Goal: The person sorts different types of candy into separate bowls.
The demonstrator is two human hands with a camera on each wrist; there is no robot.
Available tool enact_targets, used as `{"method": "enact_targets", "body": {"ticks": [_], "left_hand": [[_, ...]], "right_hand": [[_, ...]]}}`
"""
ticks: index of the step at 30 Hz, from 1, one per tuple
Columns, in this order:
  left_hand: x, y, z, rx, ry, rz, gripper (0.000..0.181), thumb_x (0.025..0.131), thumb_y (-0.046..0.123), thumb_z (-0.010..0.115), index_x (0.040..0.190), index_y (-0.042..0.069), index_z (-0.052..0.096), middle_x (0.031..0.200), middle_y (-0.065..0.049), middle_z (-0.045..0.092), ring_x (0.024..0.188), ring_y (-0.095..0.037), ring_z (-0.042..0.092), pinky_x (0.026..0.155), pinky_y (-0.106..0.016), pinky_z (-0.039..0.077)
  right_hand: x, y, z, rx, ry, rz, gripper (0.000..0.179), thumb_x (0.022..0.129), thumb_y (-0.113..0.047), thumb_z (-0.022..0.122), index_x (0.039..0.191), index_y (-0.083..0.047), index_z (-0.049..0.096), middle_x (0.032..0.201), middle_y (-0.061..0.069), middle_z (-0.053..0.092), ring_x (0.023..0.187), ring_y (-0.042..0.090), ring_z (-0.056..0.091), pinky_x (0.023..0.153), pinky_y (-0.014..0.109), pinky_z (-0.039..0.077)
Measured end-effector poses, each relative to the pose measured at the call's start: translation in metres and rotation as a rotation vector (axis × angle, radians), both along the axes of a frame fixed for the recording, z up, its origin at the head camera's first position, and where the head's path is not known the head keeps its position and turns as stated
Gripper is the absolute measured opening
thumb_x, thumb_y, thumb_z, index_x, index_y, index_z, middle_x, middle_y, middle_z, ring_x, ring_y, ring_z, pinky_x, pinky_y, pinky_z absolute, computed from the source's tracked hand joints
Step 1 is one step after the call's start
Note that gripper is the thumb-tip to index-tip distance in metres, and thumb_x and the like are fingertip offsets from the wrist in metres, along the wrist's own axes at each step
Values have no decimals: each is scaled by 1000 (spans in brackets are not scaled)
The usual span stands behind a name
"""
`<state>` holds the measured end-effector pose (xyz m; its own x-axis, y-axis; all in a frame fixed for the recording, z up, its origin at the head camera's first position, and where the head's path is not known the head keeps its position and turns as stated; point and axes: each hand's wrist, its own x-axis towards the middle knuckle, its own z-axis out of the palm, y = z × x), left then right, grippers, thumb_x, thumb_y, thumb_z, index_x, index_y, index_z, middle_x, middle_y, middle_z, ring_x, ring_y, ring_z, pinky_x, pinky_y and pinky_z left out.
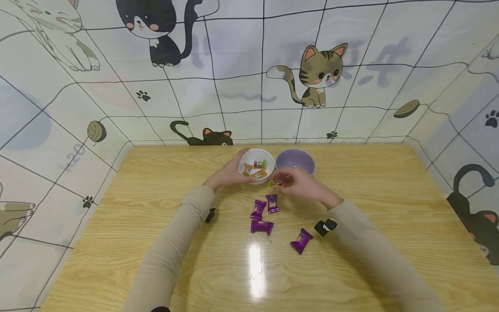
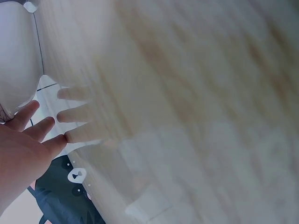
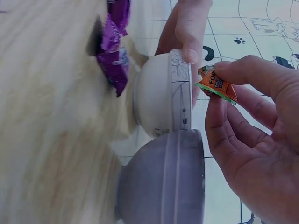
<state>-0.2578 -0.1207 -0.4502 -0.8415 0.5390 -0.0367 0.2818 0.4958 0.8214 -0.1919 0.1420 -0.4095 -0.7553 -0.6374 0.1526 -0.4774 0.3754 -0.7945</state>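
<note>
The right hand (image 1: 299, 183) in front of me pinches an orange-wrapped candy (image 3: 217, 86) between thumb and fingers, close by the rim of the white bowl (image 3: 156, 93). The left hand (image 1: 232, 174) grips that bowl from its left side, thumb at the rim. Three more orange candies (image 1: 259, 174) lie inside. The lilac bowl (image 1: 295, 158) stands just to the right, behind the right hand. Four purple candies (image 1: 258, 209) lie on the counter (image 1: 156, 182) nearer the person, one of them near the right wrist.
</note>
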Motion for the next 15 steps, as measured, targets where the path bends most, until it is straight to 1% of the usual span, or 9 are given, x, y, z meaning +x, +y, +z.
{"method": "enact_targets", "body": {"ticks": [4, 7, 12, 15], "left_hand": [[-1, -1, 0, -7, 13, -8, 106, 78, 17, 83, 154, 7, 10, 134, -18, 46, 114, -29, 51, 95, -42, 43], [-1, 0, -1, -14, 20, -14, 106, 78, 17, 83, 153, 5, 10, 135, -19, 45, 115, -30, 51, 96, -42, 43], [0, 0, 0, -19, 10, -7, 108, 77, 19, 84, 154, 7, 9, 135, -19, 45, 115, -30, 51, 96, -42, 42], [0, -1, 1, -26, 9, 0, 108, 77, 21, 84, 154, 8, 9, 134, -18, 46, 113, -29, 51, 95, -42, 43]], "right_hand": [[-10, -7, 4, -9, 25, -44, 30, 83, 4, 70, 112, 4, 66, 98, 8, 65, 88, 23, 60, 80, 38, 52], [-17, -12, 7, -8, 29, -81, 30, 84, 3, 70, 113, 3, 66, 98, 8, 64, 87, 21, 60, 80, 37, 52], [-28, -20, 14, 37, 13, -141, 31, 87, -2, 68, 117, 1, 65, 99, 8, 65, 89, 21, 60, 83, 37, 50], [-33, -24, 17, 44, -18, -150, 33, 89, -5, 67, 121, 1, 63, 104, 8, 65, 93, 23, 60, 85, 38, 49]]}}
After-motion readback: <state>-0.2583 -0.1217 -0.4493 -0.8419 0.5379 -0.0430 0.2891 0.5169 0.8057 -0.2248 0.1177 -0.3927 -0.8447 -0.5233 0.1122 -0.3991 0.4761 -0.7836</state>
